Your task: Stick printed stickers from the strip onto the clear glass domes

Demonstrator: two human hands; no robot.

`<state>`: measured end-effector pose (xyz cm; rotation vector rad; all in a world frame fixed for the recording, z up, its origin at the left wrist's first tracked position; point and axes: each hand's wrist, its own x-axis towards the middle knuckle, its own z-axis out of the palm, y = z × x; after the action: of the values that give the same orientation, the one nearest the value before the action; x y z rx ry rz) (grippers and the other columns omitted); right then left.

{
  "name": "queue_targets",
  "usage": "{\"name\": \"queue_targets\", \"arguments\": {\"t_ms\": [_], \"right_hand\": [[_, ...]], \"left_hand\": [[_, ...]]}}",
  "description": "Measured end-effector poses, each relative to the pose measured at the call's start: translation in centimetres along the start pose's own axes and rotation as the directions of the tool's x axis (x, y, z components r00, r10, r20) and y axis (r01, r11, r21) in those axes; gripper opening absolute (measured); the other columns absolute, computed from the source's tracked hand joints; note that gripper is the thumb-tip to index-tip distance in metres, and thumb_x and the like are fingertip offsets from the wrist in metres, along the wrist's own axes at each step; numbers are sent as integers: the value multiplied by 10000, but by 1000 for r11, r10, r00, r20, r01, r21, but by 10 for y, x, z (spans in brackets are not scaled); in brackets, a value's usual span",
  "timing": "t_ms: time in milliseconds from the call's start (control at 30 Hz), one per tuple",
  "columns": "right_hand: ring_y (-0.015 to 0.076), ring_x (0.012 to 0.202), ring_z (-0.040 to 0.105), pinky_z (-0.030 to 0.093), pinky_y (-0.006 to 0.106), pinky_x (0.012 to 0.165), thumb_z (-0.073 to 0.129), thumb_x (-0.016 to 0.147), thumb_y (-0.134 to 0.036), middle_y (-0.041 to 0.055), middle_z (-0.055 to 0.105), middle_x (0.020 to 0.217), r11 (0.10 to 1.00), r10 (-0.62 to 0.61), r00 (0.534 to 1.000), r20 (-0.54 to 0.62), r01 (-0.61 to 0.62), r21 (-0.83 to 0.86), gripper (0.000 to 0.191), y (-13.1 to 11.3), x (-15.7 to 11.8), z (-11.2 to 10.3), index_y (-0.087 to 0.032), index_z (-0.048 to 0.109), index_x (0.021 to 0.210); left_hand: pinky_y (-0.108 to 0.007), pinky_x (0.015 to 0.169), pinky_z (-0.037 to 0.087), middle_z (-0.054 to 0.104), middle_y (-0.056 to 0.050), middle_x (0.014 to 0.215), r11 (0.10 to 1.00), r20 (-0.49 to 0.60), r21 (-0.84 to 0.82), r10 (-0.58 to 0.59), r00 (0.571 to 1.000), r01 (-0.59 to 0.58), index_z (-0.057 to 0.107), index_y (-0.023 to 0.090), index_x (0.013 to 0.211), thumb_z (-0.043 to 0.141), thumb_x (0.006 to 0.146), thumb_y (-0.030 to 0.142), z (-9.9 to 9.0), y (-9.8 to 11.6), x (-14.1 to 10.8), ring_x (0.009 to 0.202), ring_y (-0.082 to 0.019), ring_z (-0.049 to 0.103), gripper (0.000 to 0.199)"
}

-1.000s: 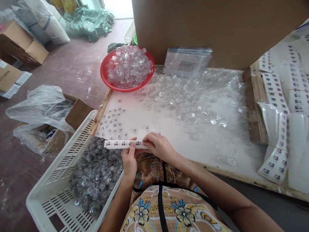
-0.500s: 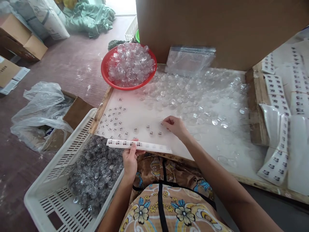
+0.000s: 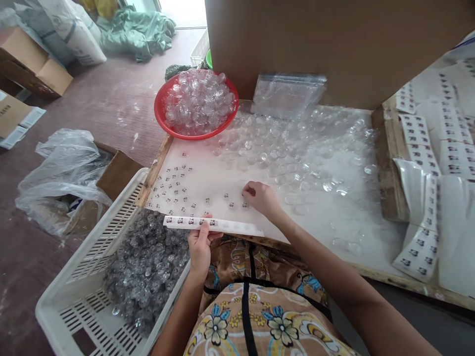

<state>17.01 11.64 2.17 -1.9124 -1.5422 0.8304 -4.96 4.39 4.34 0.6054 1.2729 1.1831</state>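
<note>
My left hand (image 3: 199,243) grips a white strip of stickers (image 3: 237,227) between thumb and fingers at the table's front edge. Small dark figures, panda-like, line its left half; the right half looks bare. My right hand (image 3: 261,199) is over the white tabletop (image 3: 208,173), thumb and forefinger pinched low at the surface. A tiny dark spot shows by the fingertips, too small to make out. Just beside it lies a clear piece with a printed figure (image 3: 231,204). More printed pieces (image 3: 176,185) are scattered at the left, and clear round discs (image 3: 263,157) spread behind my right hand.
A red basin (image 3: 159,106) heaped with clear discs stands at the back left corner. Below left, a white crate (image 3: 55,301) holds many dark-printed pieces (image 3: 148,262). Sticker sheets (image 3: 419,247) lie at the right beyond a wooden bar (image 3: 389,188). Cardboard (image 3: 297,39) rises behind.
My right hand has shifted slightly left and down, its fingertips lower at the tabletop. The left hand keeps its grip on the sticker strip. The view has tilted slightly.
</note>
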Motion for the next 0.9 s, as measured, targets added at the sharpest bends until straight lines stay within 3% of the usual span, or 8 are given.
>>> {"name": "queue_targets", "arguments": {"t_ms": [133,300,400,533,700,800,900], "right_hand": [[186,788,586,433,291,705,574,795,-145,99,610,968,990,-103,992,-67,96,-99,116,-1,-7,6,-186,683,796],[180,768,618,449,295,719,583,848,-160,74,660,924,992,-107,994,24,109,-63,102,-12,-11,20,-188,639,929],[185,776,645,457,297,728,597,843,-122,26,701,851,994,-111,990,92,112,-11,256,-22,-13,26,-210,585,1084],[186,831,660,468,302,755,591,888,-170,48,719,911,985,-164,979,117,157,69,122,-40,-18,19,-203,616,1003],[141,787,642,471,246,721,666,847,-182,16,703,883,900,-366,874,321,245,360,144,-69,-32,12,-210,668,988],[140,761,609,452,258,716,613,877,-140,23,677,870,892,-419,866,274,336,304,96,-77,-45,16,-204,678,907],[167,836,599,463,291,751,574,903,-166,59,651,940,862,-482,858,178,428,273,103,-76,-52,18,-205,665,871]], "left_hand": [[-285,601,621,746,-61,864,1000,-2,-6,0,1000,0,742,136,1024,758,764,472,1,0,0,698,-175,714,426],[-285,603,613,748,-64,868,1000,-8,-8,8,1000,-8,742,142,1018,754,766,468,-1,2,2,703,-177,712,412],[-276,607,607,744,-60,862,1000,-35,-10,20,999,-20,743,145,1002,759,758,476,-3,4,5,685,-162,700,412],[-265,627,609,726,-42,883,1000,-9,-6,29,1000,-29,722,172,1122,732,798,459,-6,6,7,691,-144,693,433],[-300,688,620,731,-75,1050,999,71,34,27,997,-29,644,205,1284,695,842,461,-2,4,4,799,-191,724,513],[-326,704,626,732,-93,1092,1000,70,-1,28,997,-28,666,196,1252,665,848,515,0,2,4,812,-211,734,515],[-327,684,626,751,-93,1000,1000,52,-27,-1,999,3,694,167,1197,658,842,542,2,1,4,768,-212,738,518]]}}
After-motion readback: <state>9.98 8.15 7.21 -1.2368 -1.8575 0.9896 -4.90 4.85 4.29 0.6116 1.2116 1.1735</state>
